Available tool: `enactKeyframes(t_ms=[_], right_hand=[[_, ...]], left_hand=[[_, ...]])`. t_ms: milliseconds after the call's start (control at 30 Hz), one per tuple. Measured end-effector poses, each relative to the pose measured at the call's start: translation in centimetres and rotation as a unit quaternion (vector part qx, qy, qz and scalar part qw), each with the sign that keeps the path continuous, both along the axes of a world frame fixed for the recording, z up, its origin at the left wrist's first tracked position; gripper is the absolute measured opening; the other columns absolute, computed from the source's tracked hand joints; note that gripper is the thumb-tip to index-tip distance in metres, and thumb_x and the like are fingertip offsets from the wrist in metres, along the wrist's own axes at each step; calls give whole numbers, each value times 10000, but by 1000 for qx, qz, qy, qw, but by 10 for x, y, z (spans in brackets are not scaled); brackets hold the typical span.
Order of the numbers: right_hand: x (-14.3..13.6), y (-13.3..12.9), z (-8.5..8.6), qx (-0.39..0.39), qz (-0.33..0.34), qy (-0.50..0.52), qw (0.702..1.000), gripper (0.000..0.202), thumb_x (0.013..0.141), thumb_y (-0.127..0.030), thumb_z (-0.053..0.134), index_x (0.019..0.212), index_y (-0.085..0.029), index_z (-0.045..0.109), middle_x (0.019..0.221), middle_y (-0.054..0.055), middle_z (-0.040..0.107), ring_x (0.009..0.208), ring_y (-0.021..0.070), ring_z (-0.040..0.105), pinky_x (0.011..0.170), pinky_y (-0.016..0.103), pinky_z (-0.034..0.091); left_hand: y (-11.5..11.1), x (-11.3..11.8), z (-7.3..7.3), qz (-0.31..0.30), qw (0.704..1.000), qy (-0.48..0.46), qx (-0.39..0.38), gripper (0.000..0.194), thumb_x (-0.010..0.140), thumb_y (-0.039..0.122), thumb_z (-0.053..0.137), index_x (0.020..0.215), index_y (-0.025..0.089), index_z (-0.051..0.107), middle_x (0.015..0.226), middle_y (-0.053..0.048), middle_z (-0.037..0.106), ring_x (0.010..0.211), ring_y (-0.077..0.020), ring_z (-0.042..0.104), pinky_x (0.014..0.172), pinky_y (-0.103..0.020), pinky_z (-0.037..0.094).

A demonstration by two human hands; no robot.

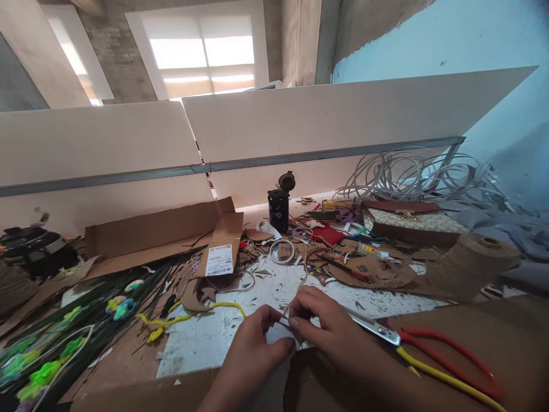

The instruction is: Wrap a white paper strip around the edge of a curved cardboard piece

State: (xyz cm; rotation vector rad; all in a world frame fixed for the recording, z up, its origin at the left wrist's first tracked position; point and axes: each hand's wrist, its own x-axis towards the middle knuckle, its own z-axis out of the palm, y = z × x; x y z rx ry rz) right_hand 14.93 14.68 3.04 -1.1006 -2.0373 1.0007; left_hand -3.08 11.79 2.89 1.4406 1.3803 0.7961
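My left hand (261, 343) and my right hand (319, 320) meet at the front middle of the table, fingertips pinched close together. Both are closed around something thin and small that the fingers mostly hide. A thin tan cord (305, 279) runs up the table just beyond my right hand. Behind my left hand lies a fuzzy yellow strand (227, 305), its end reaching the fingers' edge. Scissors with red and yellow handles (454, 349) rest beside my right forearm, blades partly hidden by it. Below the hands is a brown cardboard edge (317, 377).
A cardboard box flap with a label (219, 260) lies left of centre. An open-lidded black container (278, 209) stands at the back. At right are a twine spool (476, 263), a patterned handbag (407, 223) and coiled tubing (398, 177). Fuzzy flowers (47, 372) lie at left.
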Motion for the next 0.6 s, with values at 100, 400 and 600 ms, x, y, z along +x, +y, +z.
enactKeyframes(t_ms=[100,400,600], right_hand=[[0,0,-3,3,-1,-4,1000,89,878,-198,589,796,-206,556,901,5,559,902,187,525,800,305,395],[0,2,-4,-5,1,-1,1000,89,864,-191,575,779,-205,553,905,18,560,907,199,521,794,316,398],[1,2,-6,-7,3,0,1000,80,858,-199,584,785,-209,553,909,20,557,908,204,516,796,318,399]], left_hand=[[-2,1,0,6,1000,13,2,238,641,192,546,874,172,585,863,-66,655,851,-259,576,745,-328,419],[-1,0,-3,0,999,-33,2,254,626,188,545,876,173,590,882,-67,649,859,-250,558,770,-329,420],[-1,0,-4,0,999,-36,-4,234,616,183,553,849,188,580,864,-57,652,875,-254,565,776,-324,417]])
